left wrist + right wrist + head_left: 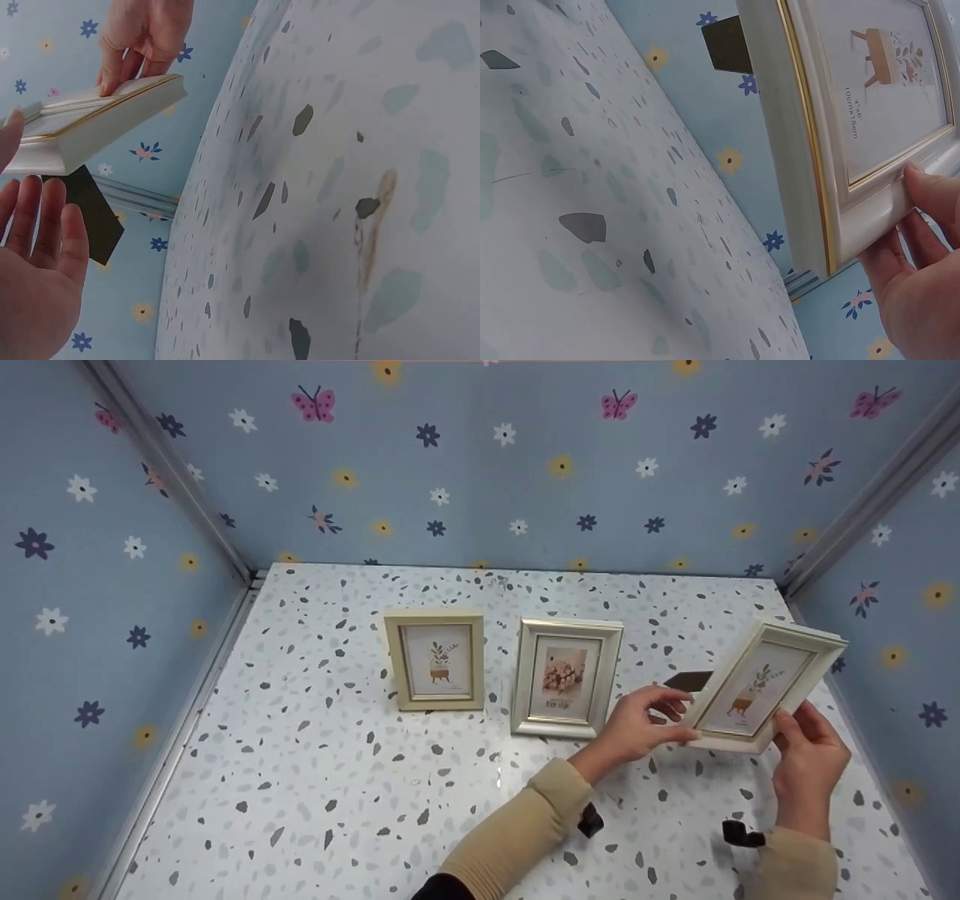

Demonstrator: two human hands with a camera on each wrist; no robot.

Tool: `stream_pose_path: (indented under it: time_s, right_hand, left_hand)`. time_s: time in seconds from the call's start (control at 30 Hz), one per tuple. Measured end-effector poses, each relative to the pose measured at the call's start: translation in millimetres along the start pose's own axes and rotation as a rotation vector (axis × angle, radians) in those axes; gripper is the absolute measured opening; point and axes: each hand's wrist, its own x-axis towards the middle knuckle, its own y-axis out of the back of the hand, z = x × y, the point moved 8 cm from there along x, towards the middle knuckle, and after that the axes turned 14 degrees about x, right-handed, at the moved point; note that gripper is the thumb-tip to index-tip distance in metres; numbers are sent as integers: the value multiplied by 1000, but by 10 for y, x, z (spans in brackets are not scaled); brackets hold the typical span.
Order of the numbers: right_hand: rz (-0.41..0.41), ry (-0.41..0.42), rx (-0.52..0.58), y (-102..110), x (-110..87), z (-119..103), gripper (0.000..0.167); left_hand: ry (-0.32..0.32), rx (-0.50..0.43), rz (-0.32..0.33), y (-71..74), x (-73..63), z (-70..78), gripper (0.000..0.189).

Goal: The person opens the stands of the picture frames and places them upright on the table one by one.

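Note:
A white picture frame (819, 649) with a gold inner line and a potted-plant print is held tilted at the table's right side. My left hand (637, 724) pinches its lower left corner, thumb in front and fingers behind. On the lower right side, my right hand (810, 757) grips it with the thumb on the front edge. A dark stand flap (688, 681) sticks out behind the frame. In the right wrist view the frame's edge (795, 150) stands off the table, and a size label shows on the print.
A cream picture frame (478, 660) with a plant print stands upright at the middle of the speckled table (315, 780). Beside it stands a silver-white frame (525, 682) with a flower photo. Blue flowered walls (480, 465) enclose the back and both sides.

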Motion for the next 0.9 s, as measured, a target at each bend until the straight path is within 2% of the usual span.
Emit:
stream_pose_path:
  time_s: [0.13, 0.23, 0.33, 0.63, 0.9]
  right_hand:
    - [-7, 15, 8, 18, 7, -24, 41]
    - [-3, 14, -19, 38, -2, -32, 43]
    - [-4, 15, -35, 47, -13, -50, 44]
    - [-50, 20, -21, 31, -59, -107, 42]
    - [-108, 43, -3, 49, -87, -121, 36]
  left_hand:
    - [7, 2, 42, 76, 2, 1, 37]
    - [26, -2, 90, 128, 7, -18, 28]
    - [45, 9, 112, 149, 16, -43, 25]
    - [94, 40, 62, 131, 14, -81, 33]
    - [116, 57, 55, 131, 19, -90, 36]
